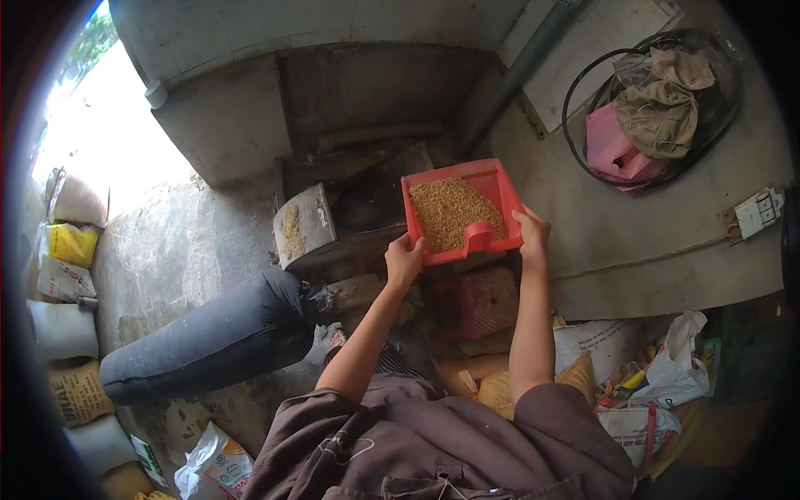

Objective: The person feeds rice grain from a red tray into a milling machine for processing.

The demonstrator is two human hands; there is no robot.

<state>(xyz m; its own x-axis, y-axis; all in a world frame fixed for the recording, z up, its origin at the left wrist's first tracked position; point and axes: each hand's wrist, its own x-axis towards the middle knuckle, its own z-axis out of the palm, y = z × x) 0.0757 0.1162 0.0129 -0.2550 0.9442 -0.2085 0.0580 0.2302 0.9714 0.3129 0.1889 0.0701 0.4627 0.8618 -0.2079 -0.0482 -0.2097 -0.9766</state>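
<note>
Red plastic makes up the scoop-like tray (502, 190) in the middle of the view, held out in front of the person with its open top showing. A heap of golden-brown grain (450, 208) fills most of it, spread to the left wall and leaving bare red along the far and right sides; a raised red loop handle (478, 236) stands at the near edge, beside the grain. The left hand (405, 258) is closed at the tray's near left corner, its fingers mostly hidden, and the right hand (533, 232) grips the near right corner with the thumb over the rim, so both hands have hold of the tray. Just left of it, a pale metal plate (312, 218) bears a smaller patch of similar grain. Below the tray, between the forearms, sits a dark red crate (487, 302); its contents are too dim to tell. By the right elbow lies a tan bag (575, 373), and beyond it a crumpled white plastic bag (682, 367). Down the left side runs a row of bags, among them a yellow bag (73, 243) and a brown printed sack (81, 393), their insides hidden. At upper right, a black hoop (573, 92) surrounds a pink bag (612, 142) and crumpled grey-brown cloth (662, 117).
</note>
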